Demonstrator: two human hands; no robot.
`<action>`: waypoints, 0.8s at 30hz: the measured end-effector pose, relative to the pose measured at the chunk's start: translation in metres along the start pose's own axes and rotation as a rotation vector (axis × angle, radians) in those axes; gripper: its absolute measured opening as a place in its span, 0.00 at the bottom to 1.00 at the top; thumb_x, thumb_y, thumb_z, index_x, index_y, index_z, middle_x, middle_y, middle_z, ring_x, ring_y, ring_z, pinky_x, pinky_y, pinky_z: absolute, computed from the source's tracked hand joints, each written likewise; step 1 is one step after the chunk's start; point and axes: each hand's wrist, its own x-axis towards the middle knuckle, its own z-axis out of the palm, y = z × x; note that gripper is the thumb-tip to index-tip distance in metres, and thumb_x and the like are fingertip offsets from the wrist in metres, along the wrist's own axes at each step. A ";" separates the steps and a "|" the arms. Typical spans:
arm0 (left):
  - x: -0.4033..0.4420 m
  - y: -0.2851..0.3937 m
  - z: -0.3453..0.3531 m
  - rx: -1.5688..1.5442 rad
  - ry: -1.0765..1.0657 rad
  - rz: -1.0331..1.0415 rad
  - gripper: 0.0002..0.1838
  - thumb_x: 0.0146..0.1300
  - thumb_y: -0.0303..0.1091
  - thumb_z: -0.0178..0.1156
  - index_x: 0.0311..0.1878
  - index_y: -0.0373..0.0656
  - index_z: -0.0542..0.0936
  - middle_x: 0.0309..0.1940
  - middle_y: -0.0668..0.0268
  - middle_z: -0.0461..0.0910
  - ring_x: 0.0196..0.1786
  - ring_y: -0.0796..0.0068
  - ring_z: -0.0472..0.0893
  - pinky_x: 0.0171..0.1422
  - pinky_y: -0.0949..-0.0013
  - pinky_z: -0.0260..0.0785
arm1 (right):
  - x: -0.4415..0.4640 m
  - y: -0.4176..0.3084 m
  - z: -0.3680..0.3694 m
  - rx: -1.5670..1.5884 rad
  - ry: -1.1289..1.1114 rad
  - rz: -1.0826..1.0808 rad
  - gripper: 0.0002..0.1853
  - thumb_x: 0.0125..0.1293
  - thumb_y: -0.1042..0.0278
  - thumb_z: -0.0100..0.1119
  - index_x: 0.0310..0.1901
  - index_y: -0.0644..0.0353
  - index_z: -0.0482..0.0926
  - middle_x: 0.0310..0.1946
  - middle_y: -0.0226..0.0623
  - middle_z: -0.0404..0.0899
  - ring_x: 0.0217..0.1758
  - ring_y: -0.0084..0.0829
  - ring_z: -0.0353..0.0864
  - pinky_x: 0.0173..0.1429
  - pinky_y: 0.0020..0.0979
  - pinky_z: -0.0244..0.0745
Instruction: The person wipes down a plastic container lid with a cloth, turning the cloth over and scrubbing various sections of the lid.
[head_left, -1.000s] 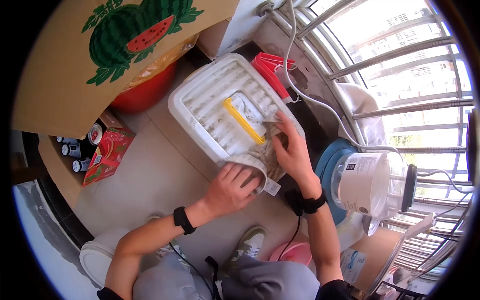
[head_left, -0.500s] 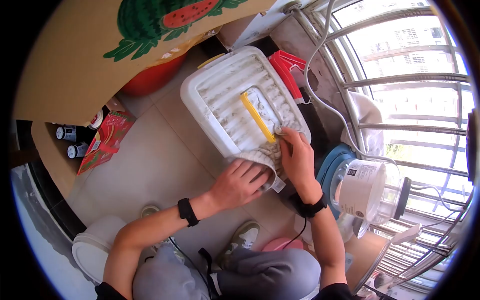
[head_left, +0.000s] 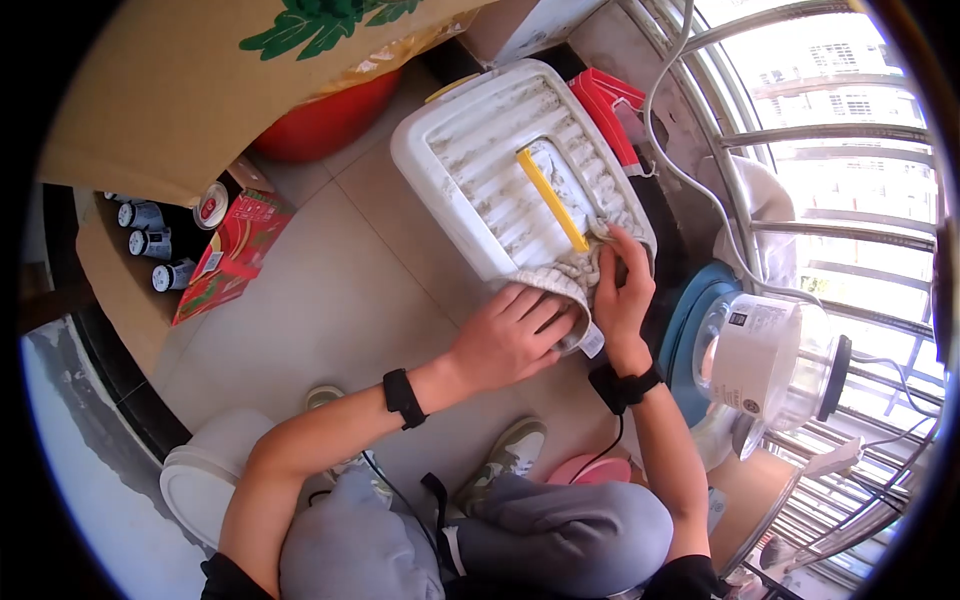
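Observation:
A white storage box (head_left: 440,165) has a ribbed lid streaked with dark dirt and a yellow handle (head_left: 552,200) lying along it. Over the lid's near right corner lies a bunched greyish cloth (head_left: 560,278) with a small white tag (head_left: 592,341) hanging off. My left hand (head_left: 515,335) is closed on the cloth's near fold, its fingertips partly hidden in the fabric. Beside the handle's near end, my right hand (head_left: 624,290) pinches the cloth's other side between thumb and fingers, pressed to the lid.
To the left stands a red carton (head_left: 235,250) with bottles and a can, under a large cardboard box (head_left: 180,110). A red basin (head_left: 330,118) is behind. On the right are a blue round lid (head_left: 690,335), a clear container (head_left: 765,355), a white cable (head_left: 655,150) and window bars.
The whole view has shifted, so box and hands appear farther right, the box also higher. Both hands stay on the cloth; the right fingertips sit slightly farther from the yellow handle.

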 end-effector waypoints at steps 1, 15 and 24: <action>0.000 0.000 0.001 -0.002 -0.005 -0.003 0.28 0.54 0.45 0.70 0.59 0.48 0.80 0.56 0.63 0.78 0.61 0.63 0.75 0.70 0.56 0.64 | 0.000 -0.003 0.000 -0.010 0.000 0.019 0.16 0.69 0.82 0.60 0.56 0.62 0.81 0.39 0.41 0.83 0.39 0.32 0.83 0.42 0.30 0.76; -0.002 0.000 0.006 0.014 -0.016 -0.001 0.30 0.52 0.46 0.71 0.60 0.49 0.80 0.58 0.62 0.78 0.63 0.62 0.75 0.72 0.55 0.62 | -0.001 -0.005 0.003 -0.008 0.040 0.031 0.14 0.70 0.81 0.59 0.56 0.62 0.81 0.40 0.43 0.83 0.39 0.33 0.83 0.42 0.30 0.76; -0.001 -0.001 0.006 0.025 -0.015 0.002 0.30 0.51 0.46 0.72 0.59 0.49 0.80 0.59 0.62 0.78 0.64 0.62 0.75 0.73 0.54 0.62 | -0.001 -0.004 0.005 -0.014 0.062 -0.006 0.14 0.70 0.81 0.59 0.56 0.62 0.81 0.40 0.43 0.82 0.39 0.35 0.83 0.43 0.31 0.76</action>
